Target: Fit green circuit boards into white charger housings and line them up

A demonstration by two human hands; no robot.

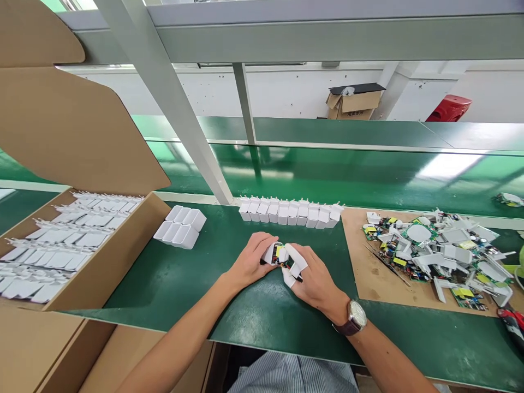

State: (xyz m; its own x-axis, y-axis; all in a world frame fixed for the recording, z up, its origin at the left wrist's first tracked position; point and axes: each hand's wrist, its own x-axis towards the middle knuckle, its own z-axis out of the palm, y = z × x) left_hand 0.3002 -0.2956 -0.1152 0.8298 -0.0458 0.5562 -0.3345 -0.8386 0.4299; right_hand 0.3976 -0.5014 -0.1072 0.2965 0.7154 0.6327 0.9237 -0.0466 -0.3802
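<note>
A small circuit board [280, 254] with a yellow-wrapped part and a white plastic piece sits between my two hands, above the green bench. My left hand [254, 257] grips its left side, thumb and fingers closed on it. From the right my right hand [314, 275] pinches the same board; white covers sit on some of its fingertips, and a watch is on the wrist. Just beyond my hands stands a row of white plastic casings [291, 212] with small pins on top. Fingers partly hide the board.
Open white casings [180, 226] stand in a block at left, beside a cardboard box [118, 248] filled with rows of white units. At right, a brown board [370, 284] carries a heap of circuit boards and white parts [442, 251], plus tweezers [387, 263]. A slanted metal post [176, 103] rises behind.
</note>
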